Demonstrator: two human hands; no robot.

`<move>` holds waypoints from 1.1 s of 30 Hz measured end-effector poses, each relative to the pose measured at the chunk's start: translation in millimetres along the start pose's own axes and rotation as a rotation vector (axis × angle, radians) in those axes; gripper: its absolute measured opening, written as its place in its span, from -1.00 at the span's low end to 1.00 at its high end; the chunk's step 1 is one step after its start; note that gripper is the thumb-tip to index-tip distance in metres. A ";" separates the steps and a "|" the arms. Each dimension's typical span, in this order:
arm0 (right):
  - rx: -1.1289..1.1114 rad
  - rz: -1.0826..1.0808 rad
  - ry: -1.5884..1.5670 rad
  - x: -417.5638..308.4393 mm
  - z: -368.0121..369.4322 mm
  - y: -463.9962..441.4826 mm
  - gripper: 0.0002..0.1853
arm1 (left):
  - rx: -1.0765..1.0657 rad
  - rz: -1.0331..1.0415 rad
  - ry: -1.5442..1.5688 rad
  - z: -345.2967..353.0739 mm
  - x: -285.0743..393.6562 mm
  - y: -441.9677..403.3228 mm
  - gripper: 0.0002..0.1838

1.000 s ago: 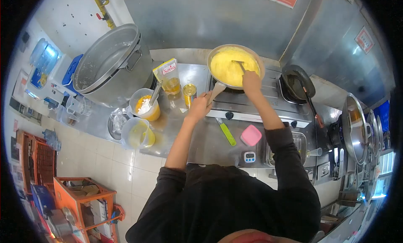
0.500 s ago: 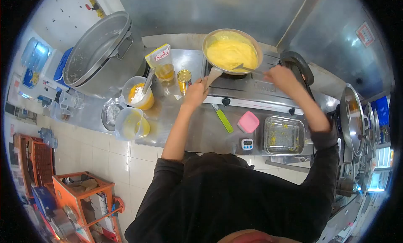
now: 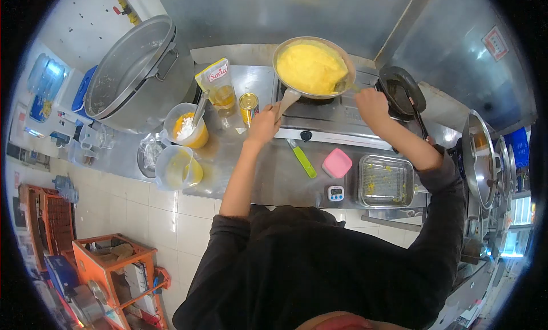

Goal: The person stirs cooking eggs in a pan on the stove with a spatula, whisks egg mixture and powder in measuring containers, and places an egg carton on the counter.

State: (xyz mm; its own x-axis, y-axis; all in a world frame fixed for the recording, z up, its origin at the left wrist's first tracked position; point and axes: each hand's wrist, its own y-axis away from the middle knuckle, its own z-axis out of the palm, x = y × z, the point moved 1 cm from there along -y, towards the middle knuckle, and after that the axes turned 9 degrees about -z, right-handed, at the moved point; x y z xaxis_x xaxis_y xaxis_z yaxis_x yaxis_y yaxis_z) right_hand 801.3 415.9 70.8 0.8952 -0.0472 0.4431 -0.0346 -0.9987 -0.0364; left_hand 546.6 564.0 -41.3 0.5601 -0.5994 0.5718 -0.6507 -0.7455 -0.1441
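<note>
My left hand (image 3: 264, 124) is closed around the pale handle of a frying pan (image 3: 292, 96) on the stove. Thick yellow mixture (image 3: 311, 66) fills the pan and is heaped toward its middle and far side. Closed on the handle of a metal fork (image 3: 341, 86), my right hand (image 3: 372, 107) is just right of the pan. The fork's head is at the pan's right inner edge, partly buried in the mixture and blurred. Nearest my left hand stands a yellow can (image 3: 249, 107).
Two plastic jugs, one with yellow mixture and white powder (image 3: 184, 127), stand left beside an oil pouch (image 3: 221, 93) and a big pot (image 3: 131, 73). In front lie a green-handled knife (image 3: 302, 160), pink lid (image 3: 337, 163), timer (image 3: 335, 193) and metal tray (image 3: 387, 181). A black pan (image 3: 394, 84) sits right.
My right hand has moved the fork from the front of the pan to its right edge. The mixture is heaped differently. My left hand stays on the handle.
</note>
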 end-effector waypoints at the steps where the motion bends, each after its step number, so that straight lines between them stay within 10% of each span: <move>1: 0.006 -0.006 0.008 0.3 15.8 -4.1 -0.87 | -0.016 -0.017 0.000 -0.7 1.1 -0.7 -0.43; 7: 0.311 -0.025 0.628 7.3 93.6 -16.7 -0.79 | 0.020 0.042 0.003 3.5 -4.9 -2.4 -0.41; 23: 0.426 -0.427 0.531 8.3 56.6 -104.5 -0.66 | 0.001 0.178 0.001 -4.3 -21.4 -12.5 -0.34; 29: 0.481 -0.520 0.215 30.4 3.5 -79.0 -0.70 | -0.005 0.130 -0.026 -5.7 -17.6 -10.9 -0.40; 33: 0.183 -0.156 -0.380 100.3 -48.6 -50.1 -0.65 | -0.001 0.153 -0.021 -4.8 -18.6 -11.1 -0.41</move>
State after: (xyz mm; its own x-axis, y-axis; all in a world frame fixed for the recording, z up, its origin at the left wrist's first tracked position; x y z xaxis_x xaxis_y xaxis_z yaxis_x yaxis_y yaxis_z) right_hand 871.2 460.4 160.6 0.9843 0.1478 0.0967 0.1626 -0.9723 -0.1680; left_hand 540.9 584.8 -46.5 0.4648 -0.7120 0.5264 -0.7300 -0.6446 -0.2273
